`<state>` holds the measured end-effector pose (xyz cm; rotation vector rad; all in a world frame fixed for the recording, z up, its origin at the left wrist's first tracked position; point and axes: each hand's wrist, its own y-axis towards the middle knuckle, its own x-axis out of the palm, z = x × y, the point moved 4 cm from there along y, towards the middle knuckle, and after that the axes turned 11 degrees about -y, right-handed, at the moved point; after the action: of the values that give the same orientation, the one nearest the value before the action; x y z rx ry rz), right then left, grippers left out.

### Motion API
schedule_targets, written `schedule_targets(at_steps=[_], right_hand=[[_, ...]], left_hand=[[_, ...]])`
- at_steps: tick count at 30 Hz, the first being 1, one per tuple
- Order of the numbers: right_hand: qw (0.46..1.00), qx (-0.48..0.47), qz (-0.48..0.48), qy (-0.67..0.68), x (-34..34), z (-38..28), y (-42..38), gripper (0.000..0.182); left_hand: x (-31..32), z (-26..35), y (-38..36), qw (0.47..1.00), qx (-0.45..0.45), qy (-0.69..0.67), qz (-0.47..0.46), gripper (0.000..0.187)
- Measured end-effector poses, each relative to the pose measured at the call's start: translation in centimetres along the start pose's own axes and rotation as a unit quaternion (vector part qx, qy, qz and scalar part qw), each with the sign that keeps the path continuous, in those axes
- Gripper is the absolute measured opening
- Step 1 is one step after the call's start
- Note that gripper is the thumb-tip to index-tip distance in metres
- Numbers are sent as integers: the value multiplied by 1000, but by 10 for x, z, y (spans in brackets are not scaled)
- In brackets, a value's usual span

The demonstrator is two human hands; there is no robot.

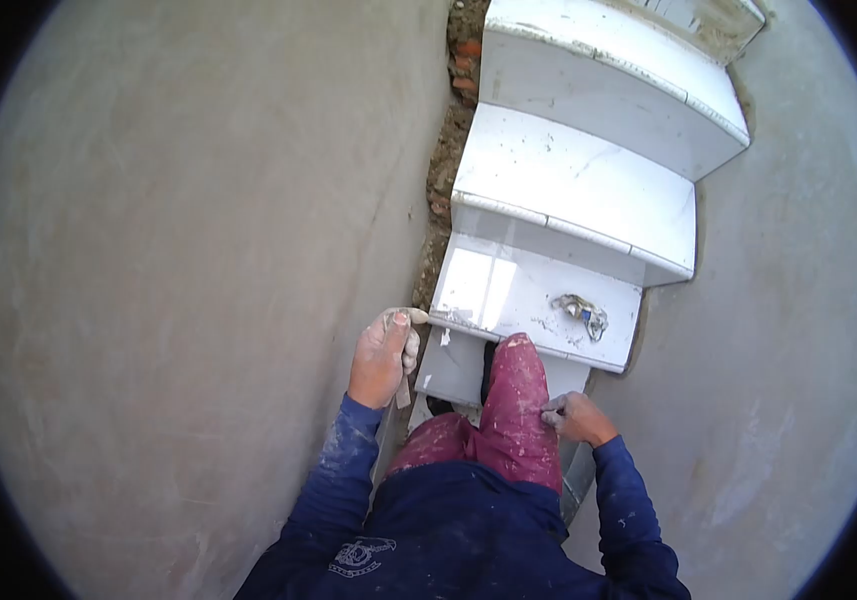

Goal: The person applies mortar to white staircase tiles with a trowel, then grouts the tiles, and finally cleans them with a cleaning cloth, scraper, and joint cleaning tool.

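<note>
My left hand [385, 350], smeared with pale plaster or cement, is raised beside the left end of a stair edge. Its fingers are closed around a thin pale strip [403, 392] whose lower end hangs below the fist; its kind cannot be made out. The index finger points towards the tile edge. My right hand [576, 416], also dusty, rests against the side of my dark red trousers [518, 400]. Its fingers are bent together at the cloth, and whether anything sits between them is hidden.
White tiled steps [573, 160] climb away between two plastered walls [198, 220]. Along their left side runs a rough gap [440, 180] with exposed brick and mortar. A crumpled, dirty scrap [581, 314] with a blue spot lies on the nearest upper tread.
</note>
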<state>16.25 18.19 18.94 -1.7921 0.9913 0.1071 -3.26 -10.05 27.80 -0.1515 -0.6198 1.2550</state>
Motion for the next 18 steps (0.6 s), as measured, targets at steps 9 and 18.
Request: schedule_targets(at_steps=[9, 18], right_hand=[[818, -289, 493, -60, -450, -249, -90, 26], [383, -200, 741, -515, -804, -502, -164, 15]], left_hand=[[106, 286, -34, 978, 168, 118, -25, 41], [99, 296, -32, 991, 26, 127, -27, 32]])
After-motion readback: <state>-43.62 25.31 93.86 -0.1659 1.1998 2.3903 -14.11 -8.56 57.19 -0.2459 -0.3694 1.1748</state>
